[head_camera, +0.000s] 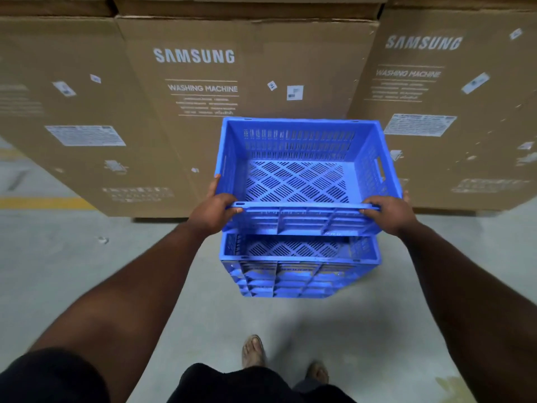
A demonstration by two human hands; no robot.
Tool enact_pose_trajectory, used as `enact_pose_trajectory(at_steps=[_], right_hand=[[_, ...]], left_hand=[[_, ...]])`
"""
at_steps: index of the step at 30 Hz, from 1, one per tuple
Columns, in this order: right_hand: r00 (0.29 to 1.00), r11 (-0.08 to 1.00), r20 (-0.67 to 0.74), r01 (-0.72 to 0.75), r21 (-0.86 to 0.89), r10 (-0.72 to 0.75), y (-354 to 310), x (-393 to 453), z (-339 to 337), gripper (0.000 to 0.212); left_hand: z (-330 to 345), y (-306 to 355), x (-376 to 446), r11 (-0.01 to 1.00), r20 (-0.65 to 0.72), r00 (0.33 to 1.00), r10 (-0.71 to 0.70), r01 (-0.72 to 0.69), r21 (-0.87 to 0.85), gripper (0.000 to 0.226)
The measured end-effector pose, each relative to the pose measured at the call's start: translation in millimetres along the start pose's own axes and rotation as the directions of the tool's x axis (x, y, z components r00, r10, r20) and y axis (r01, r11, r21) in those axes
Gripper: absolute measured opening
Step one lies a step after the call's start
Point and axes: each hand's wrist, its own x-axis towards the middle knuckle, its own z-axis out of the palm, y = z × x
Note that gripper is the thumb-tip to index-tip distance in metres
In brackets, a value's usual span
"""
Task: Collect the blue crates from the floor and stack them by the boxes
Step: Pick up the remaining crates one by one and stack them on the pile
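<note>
I hold an empty blue slotted crate by its near rim, just above a stack of blue crates that stands on the floor. My left hand grips the near left corner of the held crate. My right hand grips its near right corner. The held crate hovers over the stack, shifted slightly toward the boxes, so the top stacked crate's slotted bottom shows beneath it. Tall brown washing machine boxes stand right behind the stack.
More cardboard boxes stand at the left and right, forming a wall. The grey concrete floor has a yellow line at the left. My sandalled feet are close behind the stack.
</note>
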Motion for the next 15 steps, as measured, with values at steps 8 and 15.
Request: enact_pose_trajectory(at_steps=[8,15], right_hand=[[0.998,0.999,-0.052,0.033,-0.019,-0.034,8.3,-21.9,7.3,0.013],[0.998,0.998,-0.003,0.061,-0.032,-0.061,15.3,-42.0,7.2,0.016]], left_hand=[[9.4,0.4,-21.0,0.989,-0.059,0.988,-0.145,0.144,-0.029,0.023],[14.3,19.1,-58.7,0.982,-0.087,0.978,-0.19,0.188,-0.03,0.016]])
